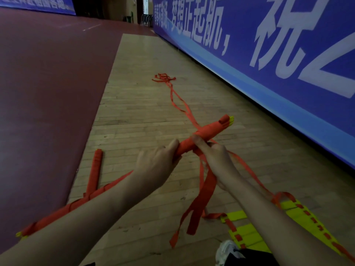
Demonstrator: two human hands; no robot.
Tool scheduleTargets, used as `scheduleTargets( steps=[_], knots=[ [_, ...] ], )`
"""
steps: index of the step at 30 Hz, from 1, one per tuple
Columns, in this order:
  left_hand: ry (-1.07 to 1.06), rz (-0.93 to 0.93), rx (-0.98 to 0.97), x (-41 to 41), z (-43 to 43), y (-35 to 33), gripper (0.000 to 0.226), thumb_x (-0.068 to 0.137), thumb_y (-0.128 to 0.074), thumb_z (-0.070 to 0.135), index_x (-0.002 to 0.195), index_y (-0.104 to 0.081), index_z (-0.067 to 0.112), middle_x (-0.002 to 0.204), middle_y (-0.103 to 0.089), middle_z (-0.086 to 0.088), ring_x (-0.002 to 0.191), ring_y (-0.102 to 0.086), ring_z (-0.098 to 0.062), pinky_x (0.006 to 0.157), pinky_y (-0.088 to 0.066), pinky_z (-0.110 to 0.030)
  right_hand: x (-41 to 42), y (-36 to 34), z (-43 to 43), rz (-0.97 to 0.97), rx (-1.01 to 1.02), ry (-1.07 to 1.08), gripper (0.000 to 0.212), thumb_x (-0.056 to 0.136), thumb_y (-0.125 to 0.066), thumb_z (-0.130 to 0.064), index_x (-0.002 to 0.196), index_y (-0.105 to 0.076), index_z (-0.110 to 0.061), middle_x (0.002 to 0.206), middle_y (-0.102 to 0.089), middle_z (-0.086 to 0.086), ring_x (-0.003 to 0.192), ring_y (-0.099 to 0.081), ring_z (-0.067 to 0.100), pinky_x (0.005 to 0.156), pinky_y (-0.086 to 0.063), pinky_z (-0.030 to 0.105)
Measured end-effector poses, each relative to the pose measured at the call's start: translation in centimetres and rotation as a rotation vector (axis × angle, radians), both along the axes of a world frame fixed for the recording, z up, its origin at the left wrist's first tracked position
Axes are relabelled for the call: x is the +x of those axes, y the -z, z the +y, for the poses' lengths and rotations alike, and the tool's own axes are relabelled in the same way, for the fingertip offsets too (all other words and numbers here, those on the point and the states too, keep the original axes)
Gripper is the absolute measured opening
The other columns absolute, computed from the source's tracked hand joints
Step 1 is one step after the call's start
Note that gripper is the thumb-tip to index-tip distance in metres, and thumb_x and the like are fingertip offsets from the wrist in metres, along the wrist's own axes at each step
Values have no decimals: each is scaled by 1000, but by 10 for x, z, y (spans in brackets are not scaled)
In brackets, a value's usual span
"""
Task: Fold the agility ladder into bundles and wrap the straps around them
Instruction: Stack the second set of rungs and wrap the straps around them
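Observation:
I hold a ladder bundle (209, 131) above the floor; orange strap is wound round it and yellow rung ends show at its far tip. My left hand (155, 162) grips its near end. My right hand (213, 152) pinches the orange strap against the bundle's middle. Loose strap ends (197, 206) hang down below my hands. A long strap (180, 104) trails away over the floor to a small tangle (163, 77).
Two wrapped bundles lie at the left: a short one (95, 169) and a long one (76, 204) crossing it. Flat yellow rungs (247, 233) with orange straps lie at the lower right beside a shoe (226, 250). A blue banner wall (269, 54) runs along the right.

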State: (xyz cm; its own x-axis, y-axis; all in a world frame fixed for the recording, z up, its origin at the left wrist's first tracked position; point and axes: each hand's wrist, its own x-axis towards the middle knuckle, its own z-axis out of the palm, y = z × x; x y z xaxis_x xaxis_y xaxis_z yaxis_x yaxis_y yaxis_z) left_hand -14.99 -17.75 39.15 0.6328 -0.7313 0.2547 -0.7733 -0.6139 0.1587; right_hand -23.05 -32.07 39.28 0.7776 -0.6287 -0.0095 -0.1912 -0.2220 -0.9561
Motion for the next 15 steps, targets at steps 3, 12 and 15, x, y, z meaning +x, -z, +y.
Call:
scheduleTargets(
  steps=[3,12,15],
  knots=[
    [3,-85,53,-3,-4,5,45,102,-31,44,141,-23,23,107,-60,-3,84,-62,-20,71,-51,-33,3,1,1,2,88,33,53,78,-65,-61,80,-73,-8,46,-51,-6,39,-45,6,52,-34,28],
    [84,266,-107,3,-1,11,50,93,-45,56,134,-34,31,104,-62,-2,90,-62,-22,73,-46,-31,-3,-3,9,-129,401,-88,34,93,-60,-36,81,-58,-4,39,-31,-4,30,-29,6,34,-24,18],
    [130,766,-287,5,3,-2,43,85,-61,53,121,-46,33,89,-60,2,70,-60,-7,61,-48,-18,-4,-12,9,-190,390,-153,30,94,-58,-32,83,-56,-4,39,-30,-4,30,-28,4,33,-23,17]
  ],
)
